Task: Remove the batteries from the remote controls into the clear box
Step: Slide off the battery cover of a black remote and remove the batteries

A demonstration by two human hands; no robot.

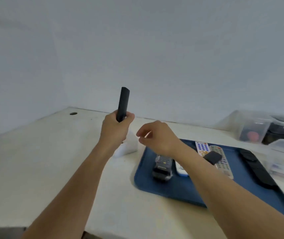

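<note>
The left hand [116, 128] grips a slim black remote [123, 103] by its lower end and holds it upright above the counter [43, 161], its top well clear of the fingers. The right hand [156, 136] hovers just beside it, fingers loosely curled with thumb and fingertips drawn near each other. Whether they pinch anything is too small and blurred to tell.

Right under the two hands stands the clear box [129, 145], on the counter just left of the blue tray [180, 190]. Its walls are pale and see-through, and the left forearm hides part of it, so I cannot tell how many batteries lie inside, if any.

On the tray lie the other remotes — a dark grey one [161, 168] nearest the box, a small white one [181, 169] beside it, a white one with blue buttons [201, 147], a grey one [223, 165] and a long black one [256, 168] at the far right. A small black piece [212, 157] rests across the grey one; it may be a battery cover, though that is a guess.

My judgement: the task is partway at most. One remote is in hand over the box, which suits emptying it — but five more wait on the tray, all lying face up or too blurred to read, so nothing shows whether their batteries are out. More clear bins [251, 128] sit at the counter's far right.
</note>
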